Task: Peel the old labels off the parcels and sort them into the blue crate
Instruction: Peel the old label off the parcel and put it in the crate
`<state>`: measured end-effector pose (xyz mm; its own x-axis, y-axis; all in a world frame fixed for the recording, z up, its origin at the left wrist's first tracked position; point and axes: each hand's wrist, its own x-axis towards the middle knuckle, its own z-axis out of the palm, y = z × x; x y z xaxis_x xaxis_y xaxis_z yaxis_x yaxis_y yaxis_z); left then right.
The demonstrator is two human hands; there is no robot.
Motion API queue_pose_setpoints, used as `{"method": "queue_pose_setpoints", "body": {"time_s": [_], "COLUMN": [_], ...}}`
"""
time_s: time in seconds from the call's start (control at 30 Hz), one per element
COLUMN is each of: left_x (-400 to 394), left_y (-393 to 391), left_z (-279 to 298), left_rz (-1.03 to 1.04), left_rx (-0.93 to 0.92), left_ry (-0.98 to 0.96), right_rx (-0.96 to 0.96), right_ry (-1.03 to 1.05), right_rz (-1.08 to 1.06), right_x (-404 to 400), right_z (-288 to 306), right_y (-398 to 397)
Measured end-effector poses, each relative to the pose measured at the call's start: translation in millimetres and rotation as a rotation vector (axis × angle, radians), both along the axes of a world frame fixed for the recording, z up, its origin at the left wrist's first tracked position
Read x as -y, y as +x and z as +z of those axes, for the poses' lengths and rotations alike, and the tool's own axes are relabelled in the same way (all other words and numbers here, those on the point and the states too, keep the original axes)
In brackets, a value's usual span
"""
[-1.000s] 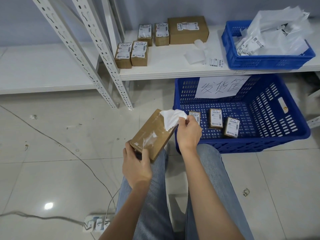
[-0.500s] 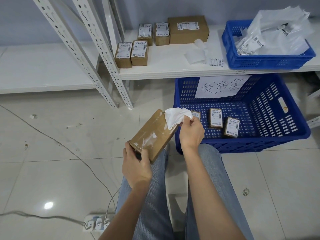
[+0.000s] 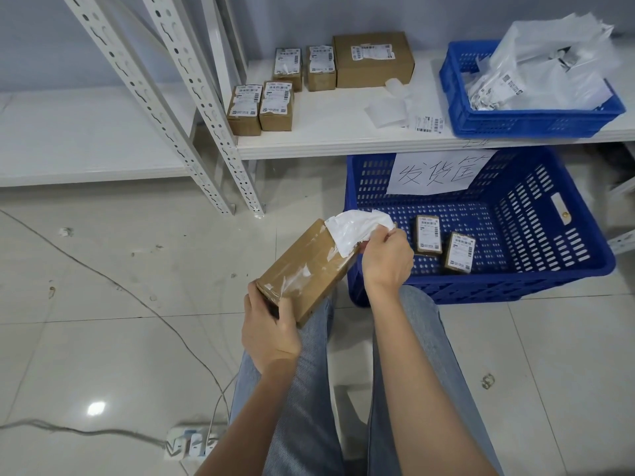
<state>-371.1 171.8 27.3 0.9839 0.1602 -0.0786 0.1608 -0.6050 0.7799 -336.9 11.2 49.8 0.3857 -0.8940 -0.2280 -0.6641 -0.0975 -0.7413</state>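
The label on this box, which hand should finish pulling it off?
Right. The right hand already pinches the half-peeled label, while the left hand grips the box.

Open crate mouth [image 3: 563, 269] beside the knees, shelf edge [image 3: 343, 147] overhanging its far wall.

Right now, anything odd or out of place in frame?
Mostly normal mid-peel: the right hand pinches a crumpled white label half off the parcel that the left hand grips. Oddities: loose label scraps lie on the shelf, and a power strip with trailing cable sits on the floor by the person's legs.
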Motion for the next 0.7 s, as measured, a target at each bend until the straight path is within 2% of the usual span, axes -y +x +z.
{"method": "queue_pose_setpoints", "body": {"time_s": [0.53, 0.7], "left_x": [0.5, -0.5], "left_y": [0.5, 0.1], "left_z": [-1.6, -1.4], "left_rz": [0.005, 0.004], "left_rx": [-0.006, -0.016], "left_ry": [0.001, -0.002], "right_rx": [0.009, 0.031], "right_ry": [-0.032, 0.018], "right_rz": [-0.124, -0.178], "right_x": [5.8, 4.7], "right_z": [-6.3, -5.6], "right_y": [-1.2, -3.6]}}
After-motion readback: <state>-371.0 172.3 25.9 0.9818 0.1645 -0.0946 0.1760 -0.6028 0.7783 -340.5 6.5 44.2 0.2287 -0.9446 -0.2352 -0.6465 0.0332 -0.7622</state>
